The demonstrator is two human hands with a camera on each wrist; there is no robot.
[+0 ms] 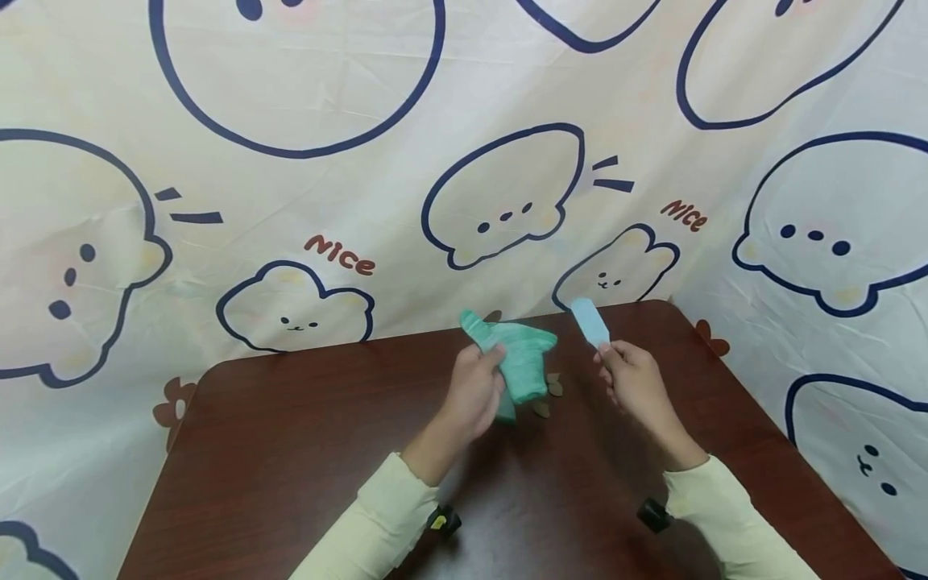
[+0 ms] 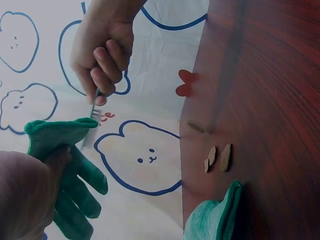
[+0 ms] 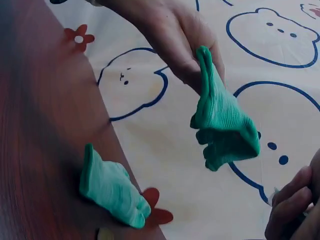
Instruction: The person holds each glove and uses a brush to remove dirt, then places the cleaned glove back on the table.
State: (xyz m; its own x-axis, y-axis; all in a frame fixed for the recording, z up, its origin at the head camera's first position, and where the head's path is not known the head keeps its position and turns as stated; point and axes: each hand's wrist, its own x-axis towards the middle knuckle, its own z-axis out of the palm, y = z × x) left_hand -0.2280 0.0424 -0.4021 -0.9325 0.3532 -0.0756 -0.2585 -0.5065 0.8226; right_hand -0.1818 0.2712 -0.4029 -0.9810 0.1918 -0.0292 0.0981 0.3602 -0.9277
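Note:
My left hand (image 1: 474, 391) holds a green knit glove (image 1: 525, 366) up above the table, thumb over the fabric. The glove's fingers dangle below the hand in the left wrist view, and its cuff gapes in the right wrist view. To the right, my right hand (image 1: 636, 379) pinches a small, flat light-blue tool (image 1: 590, 324) by its lower end. Its edge looks bristled in the left wrist view, but blur hides its exact kind. A second green glove (image 3: 115, 190) lies on the table, mostly hidden behind the held one in the head view.
Brown flakes, like bark or dry leaf (image 2: 226, 157), lie on the dark wooden table (image 1: 326, 435) near the second glove. A cloth with cartoon drawings (image 1: 391, 193) hangs behind the table and along its sides. Black devices (image 1: 654, 514) are at both wrists.

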